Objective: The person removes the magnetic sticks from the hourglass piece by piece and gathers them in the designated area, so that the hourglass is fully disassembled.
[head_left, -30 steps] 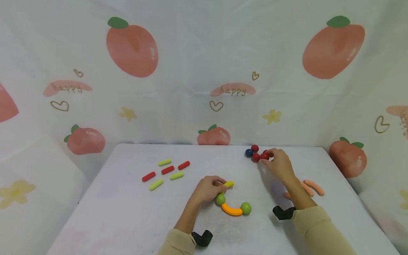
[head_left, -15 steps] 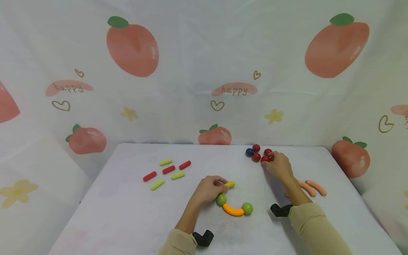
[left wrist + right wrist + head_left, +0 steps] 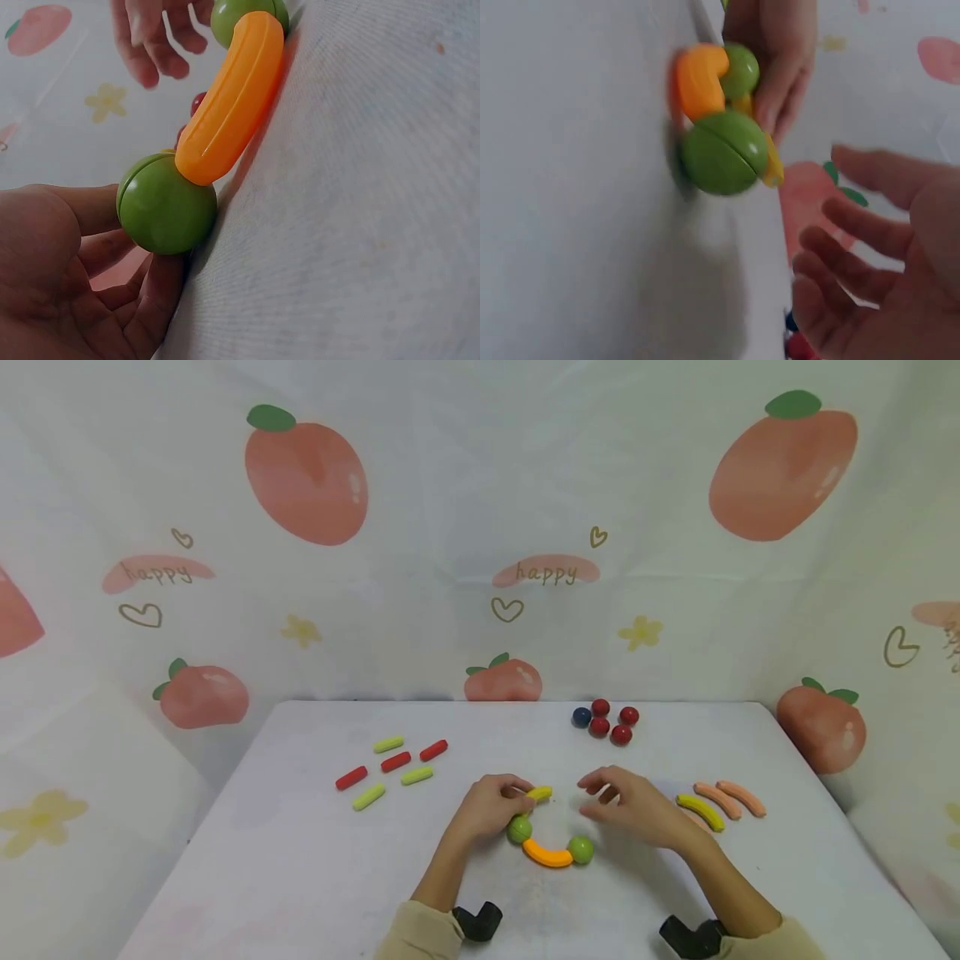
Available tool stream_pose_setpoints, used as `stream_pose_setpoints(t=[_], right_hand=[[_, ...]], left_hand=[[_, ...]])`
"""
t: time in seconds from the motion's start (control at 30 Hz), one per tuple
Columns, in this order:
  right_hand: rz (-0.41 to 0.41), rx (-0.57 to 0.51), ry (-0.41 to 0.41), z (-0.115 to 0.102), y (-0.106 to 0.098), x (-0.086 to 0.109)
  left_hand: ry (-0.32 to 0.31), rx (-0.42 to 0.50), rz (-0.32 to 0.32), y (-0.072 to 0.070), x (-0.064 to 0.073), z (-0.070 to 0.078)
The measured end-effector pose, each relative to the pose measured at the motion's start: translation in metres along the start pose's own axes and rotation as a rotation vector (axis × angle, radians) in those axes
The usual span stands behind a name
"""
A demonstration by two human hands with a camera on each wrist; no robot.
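Note:
My left hand (image 3: 491, 806) pinches a yellow curved stick (image 3: 540, 793) at its near end. Against that end sits a green ball (image 3: 166, 204) with a seam. An orange curved stick (image 3: 234, 97) runs from this ball to a second green ball (image 3: 581, 849), so the pieces form an open bent chain on the table. My right hand (image 3: 633, 806) hovers to the right of the chain, fingers spread and loosely bent, holding nothing. In the right wrist view its fingers (image 3: 859, 214) stand apart from the nearer green ball (image 3: 724, 154).
Several red balls (image 3: 621, 735) and one dark blue ball (image 3: 581, 717) lie at the table's back edge. Right of my right hand are pinkish curved sticks (image 3: 741, 797) and a yellow one (image 3: 701, 812). Short red (image 3: 351, 777) and lime sticks (image 3: 369, 797) lie left.
My right hand has left the red balls at the back and come nearer and leftward, beside the chain, without a ball. My left hand stays on the yellow curved stick.

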State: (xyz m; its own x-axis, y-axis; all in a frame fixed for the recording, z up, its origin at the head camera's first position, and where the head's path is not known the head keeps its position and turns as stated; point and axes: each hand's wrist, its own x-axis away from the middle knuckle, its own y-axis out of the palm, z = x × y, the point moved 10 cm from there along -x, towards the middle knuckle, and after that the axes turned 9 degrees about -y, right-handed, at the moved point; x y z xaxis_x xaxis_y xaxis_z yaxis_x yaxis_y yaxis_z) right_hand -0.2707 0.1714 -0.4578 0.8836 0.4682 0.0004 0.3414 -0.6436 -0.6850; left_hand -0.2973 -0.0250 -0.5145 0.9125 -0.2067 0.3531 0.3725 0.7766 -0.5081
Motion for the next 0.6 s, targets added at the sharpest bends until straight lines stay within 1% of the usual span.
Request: stream_pose_setpoints(t=[0.07,0.13,0.23,0.4,0.5,0.6], right_hand=[[-0.069,-0.07,-0.042,-0.009,0.016,0.009],[-0.116,-0.108,-0.062,-0.013,0.029,0.014],[-0.147,-0.096,-0.069,-0.015,0.042,0.016],[-0.145,-0.009,-0.082,-0.013,0.056,0.012],[-0.121,0.024,-0.056,-0.011,0.06,0.01],[-0.095,0.034,-0.008,-0.009,0.061,0.008]], left_hand=[[-0.003,0.0,0.001,0.0,0.0,0.0],[-0.006,0.002,0.002,0.0,0.0,0.0],[-0.005,-0.001,0.005,0.0,-0.001,0.0],[-0.013,0.001,0.006,0.0,-0.001,-0.001],[-0.01,0.003,0.0,0.0,-0.001,-0.001],[-0.01,0.0,0.0,0.0,-0.002,-0.002]])
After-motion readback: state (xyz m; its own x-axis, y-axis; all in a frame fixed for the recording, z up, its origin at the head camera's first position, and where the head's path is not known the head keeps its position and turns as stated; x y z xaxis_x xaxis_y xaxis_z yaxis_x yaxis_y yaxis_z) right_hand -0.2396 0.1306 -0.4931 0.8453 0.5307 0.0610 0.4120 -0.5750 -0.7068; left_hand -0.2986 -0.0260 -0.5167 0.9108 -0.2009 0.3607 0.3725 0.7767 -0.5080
